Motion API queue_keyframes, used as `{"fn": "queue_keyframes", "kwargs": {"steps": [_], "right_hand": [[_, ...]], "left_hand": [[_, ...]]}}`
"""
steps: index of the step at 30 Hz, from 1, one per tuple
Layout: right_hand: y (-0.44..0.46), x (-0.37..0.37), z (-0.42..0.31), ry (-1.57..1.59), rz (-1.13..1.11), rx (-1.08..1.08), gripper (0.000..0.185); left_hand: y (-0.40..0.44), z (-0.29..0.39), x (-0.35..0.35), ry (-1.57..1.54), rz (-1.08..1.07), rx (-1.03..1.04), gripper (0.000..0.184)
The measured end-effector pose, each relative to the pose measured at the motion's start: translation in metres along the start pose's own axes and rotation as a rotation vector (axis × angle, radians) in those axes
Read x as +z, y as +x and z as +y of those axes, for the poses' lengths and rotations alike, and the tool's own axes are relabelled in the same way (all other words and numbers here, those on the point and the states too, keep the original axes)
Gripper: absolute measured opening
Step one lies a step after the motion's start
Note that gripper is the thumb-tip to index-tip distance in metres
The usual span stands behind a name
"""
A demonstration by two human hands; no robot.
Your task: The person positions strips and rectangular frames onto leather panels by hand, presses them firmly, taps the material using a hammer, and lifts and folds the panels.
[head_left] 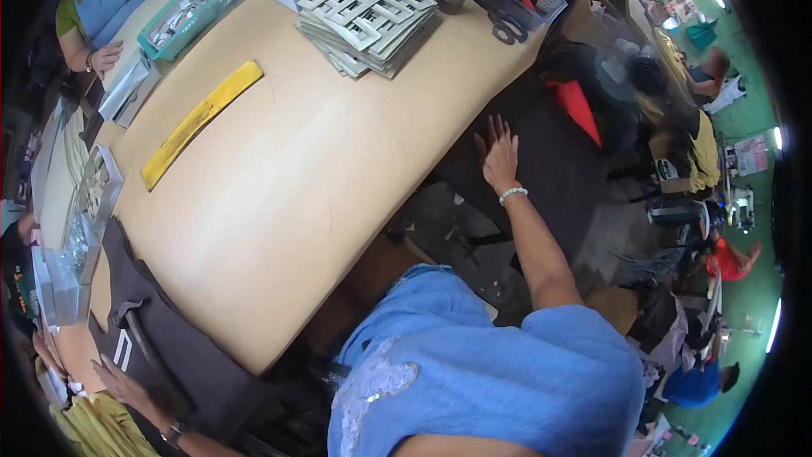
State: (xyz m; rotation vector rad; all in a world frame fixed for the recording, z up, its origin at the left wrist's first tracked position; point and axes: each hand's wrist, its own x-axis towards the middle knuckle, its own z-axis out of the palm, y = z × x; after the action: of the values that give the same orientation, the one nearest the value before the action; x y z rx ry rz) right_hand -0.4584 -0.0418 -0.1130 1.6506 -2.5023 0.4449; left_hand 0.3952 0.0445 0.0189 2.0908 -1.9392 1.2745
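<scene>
My left hand [128,391] is at the lower left, its fingers stretched out and holding nothing. It is beside a dark brown sheet [199,343], which hangs partly over the table edge. On that sheet lie a hammer [152,355] and a small white rectangular frame [123,350]. My right hand [501,154], with a beaded bracelet at the wrist, is spread over another dark brown sheet [550,182] to the right of the table. Whether the palm presses on this sheet, I cannot tell.
A worn yellow strip [203,125] lies on the tan tabletop [279,178]. Farther back are stacked white slotted panels [359,21] and scissors [509,28]. Across the table, a person [118,0] has one hand at a teal basket [161,44]. White boxes [61,283] line the left side.
</scene>
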Motion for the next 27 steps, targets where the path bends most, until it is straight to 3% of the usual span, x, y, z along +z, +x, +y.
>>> {"fn": "queue_keyframes", "kwargs": {"steps": [6,7,18,21,23,26,27], "right_hand": [[-0.005,0.022,0.013,0.096,0.07,0.029,0.041],[-0.003,0.02,0.012,0.11,0.068,0.049,0.04],[-0.005,0.027,0.019,0.218,0.164,0.004,0.03],[-0.003,0.033,0.024,0.277,0.256,0.018,0.024],[0.0,0.032,0.022,0.258,0.385,0.031,0.021],[0.01,0.009,0.028,0.631,0.096,0.51,0.022],[0.013,0.012,0.029,0.784,0.351,0.443,0.03]], "left_hand": [[0.065,0.2,-0.189,-0.547,-0.14,-0.437,0.048],[0.07,0.22,-0.2,-0.617,-0.137,-0.399,0.05],[0.075,0.355,-0.229,-1.173,-0.314,-0.233,0.055],[0.066,0.376,-0.224,-1.227,-0.376,-0.214,0.055],[0.062,0.381,-0.223,-1.065,-0.39,-0.149,0.052],[0.06,0.381,-0.221,-1.068,-0.369,-0.137,0.051],[0.061,0.38,-0.221,-1.071,-0.375,-0.142,0.05]]}}
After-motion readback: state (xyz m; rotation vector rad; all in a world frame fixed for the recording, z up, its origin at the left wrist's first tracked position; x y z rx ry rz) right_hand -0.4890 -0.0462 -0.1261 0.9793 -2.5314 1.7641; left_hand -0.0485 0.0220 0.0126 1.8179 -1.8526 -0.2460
